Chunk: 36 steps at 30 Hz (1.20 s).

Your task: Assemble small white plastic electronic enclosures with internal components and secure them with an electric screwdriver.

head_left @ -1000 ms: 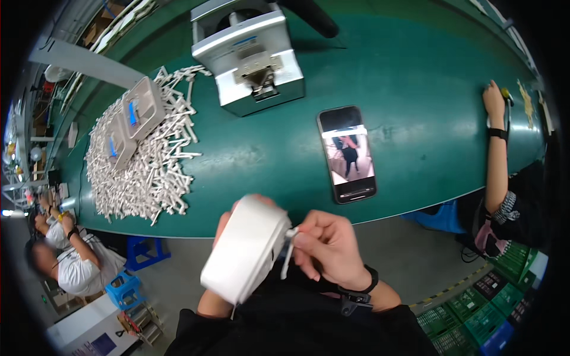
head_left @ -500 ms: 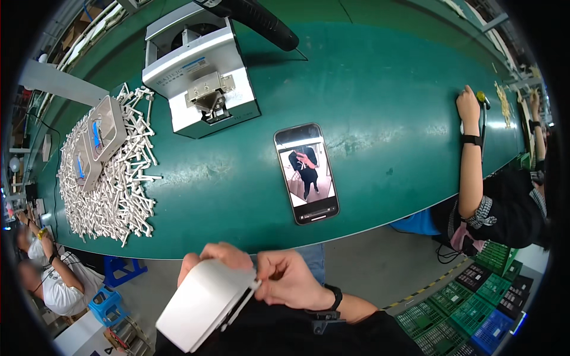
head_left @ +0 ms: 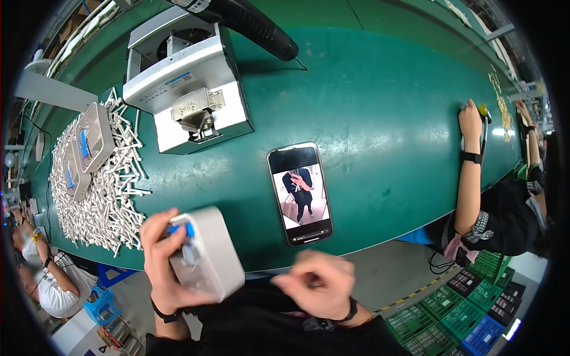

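My left hand (head_left: 159, 264) is wrapped round an open white plastic box-shaped housing (head_left: 224, 255), held tilted at the table's near edge. A blue part (head_left: 183, 229) shows inside it beside my fingers. To the right and apart from the housing is my right hand (head_left: 323, 283), its fingers curled together and slightly blurred. Whatever it may hold is hidden. Beyond my hands a phone (head_left: 297, 234) lies face up, its lit screen showing a picture of a standing person.
A metal machine (head_left: 172, 95) stands at the far left-centre, with a black electric screwdriver (head_left: 255, 26) hanging beside it. At left, two similar housings (head_left: 105, 133) rest on a heap of white plastic rods (head_left: 89, 213). Another person's arm (head_left: 469, 178) rests at the table's right; plastic crates (head_left: 457, 314) are below.
The housing has turned so its open inside shows and has risen over the table edge in my left hand. My right hand has come away from it, moving right.
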Motion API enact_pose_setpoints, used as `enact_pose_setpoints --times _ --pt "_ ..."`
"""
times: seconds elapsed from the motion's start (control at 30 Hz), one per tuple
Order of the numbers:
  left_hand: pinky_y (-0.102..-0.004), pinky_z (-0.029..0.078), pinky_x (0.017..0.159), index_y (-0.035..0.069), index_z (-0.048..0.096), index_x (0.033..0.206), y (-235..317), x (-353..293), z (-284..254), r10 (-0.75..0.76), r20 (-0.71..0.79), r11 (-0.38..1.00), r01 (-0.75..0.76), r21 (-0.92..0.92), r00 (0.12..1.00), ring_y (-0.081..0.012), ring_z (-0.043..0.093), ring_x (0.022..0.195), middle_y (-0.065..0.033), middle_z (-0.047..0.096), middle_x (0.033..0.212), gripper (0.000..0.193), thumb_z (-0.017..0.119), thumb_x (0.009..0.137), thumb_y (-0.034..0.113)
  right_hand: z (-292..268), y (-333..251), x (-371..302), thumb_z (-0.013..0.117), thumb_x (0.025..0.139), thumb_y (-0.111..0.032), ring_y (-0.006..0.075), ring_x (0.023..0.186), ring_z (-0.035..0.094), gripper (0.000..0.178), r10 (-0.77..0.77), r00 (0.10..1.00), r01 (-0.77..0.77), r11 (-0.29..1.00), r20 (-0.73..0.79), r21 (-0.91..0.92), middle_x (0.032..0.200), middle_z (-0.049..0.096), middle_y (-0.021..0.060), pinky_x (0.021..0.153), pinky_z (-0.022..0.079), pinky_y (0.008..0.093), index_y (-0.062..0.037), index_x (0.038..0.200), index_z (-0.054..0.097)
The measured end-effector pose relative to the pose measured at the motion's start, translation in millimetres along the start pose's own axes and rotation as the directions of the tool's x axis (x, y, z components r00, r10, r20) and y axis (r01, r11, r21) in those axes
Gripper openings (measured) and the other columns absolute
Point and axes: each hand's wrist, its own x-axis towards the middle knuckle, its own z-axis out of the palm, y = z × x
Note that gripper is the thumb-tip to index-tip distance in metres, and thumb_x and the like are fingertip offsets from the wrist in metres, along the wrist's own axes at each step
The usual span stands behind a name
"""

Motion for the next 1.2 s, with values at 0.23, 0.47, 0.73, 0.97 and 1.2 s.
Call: enact_pose_setpoints --times 0.23,0.47,0.73,0.97,1.2 --pt "-0.0584 0.045 0.102 0.005 0.062 0.134 -20.8 23.8 5.5 0.206 0.241 0.817 -0.303 0.491 0.948 -0.0424 0.056 0.125 -0.0184 0.058 0.146 0.085 0.095 0.063 0.037 -47.7 12.0 31.0 0.084 0.080 -0.002 0.0243 0.089 0.060 0.027 -0.059 0.972 -0.102 0.765 -0.227 -0.636 0.105 0.068 0.0136 0.074 0.049 0.0336 -0.0007 0.105 0.074" --pt "-0.0598 0.043 0.108 0.004 0.061 0.135 -11.4 24.2 -3.8 0.131 0.337 0.809 -0.297 0.506 0.932 -0.0395 0.053 0.131 -0.0147 0.054 0.152 0.089 0.093 0.063 0.045 -40.0 7.1 37.2 0.081 0.082 -0.007 0.0399 0.126 0.056 0.041 -0.050 0.998 0.069 0.607 0.048 -0.792 0.140 0.064 0.0198 0.103 0.048 0.0468 -0.0047 0.123 0.078" --pt "-0.0596 0.037 0.121 0.006 0.045 0.157 -17.5 -0.9 -2.0 0.216 0.110 0.900 -0.241 0.363 0.970 -0.0423 0.043 0.146 -0.0207 0.038 0.163 0.103 0.092 0.072 0.041 -10.0 1.4 20.1 0.075 0.093 -0.043 0.0459 0.140 0.047 0.084 0.038 0.999 -0.008 0.626 0.020 -0.779 0.159 0.052 0.0210 0.118 0.036 0.0539 -0.0056 0.160 0.042" --pt "-0.0498 0.036 0.123 0.005 0.020 0.168 -62.9 -22.5 16.1 0.139 -0.055 0.987 -0.143 -0.076 0.989 -0.0479 0.036 0.149 -0.0267 0.024 0.167 0.117 0.091 0.078 0.030 19.5 -10.8 20.7 0.084 0.086 -0.052 0.0511 0.125 0.058 0.102 -0.156 0.987 0.072 0.568 -0.022 -0.820 0.147 0.057 0.0280 0.106 0.046 0.0602 -0.0046 0.164 0.039" --pt "-0.0468 0.039 0.120 0.001 0.017 0.167 -62.0 -35.0 4.9 0.209 -0.087 0.953 -0.223 -0.204 0.974 -0.0427 0.040 0.142 -0.0247 0.034 0.155 0.123 0.091 0.070 0.021 9.6 -13.0 37.8 0.082 0.091 -0.049 0.0484 0.132 0.056 0.097 -0.287 0.958 0.098 0.383 -0.017 -0.919 0.151 0.051 0.0316 0.106 0.049 0.0588 -0.0014 0.163 0.038"
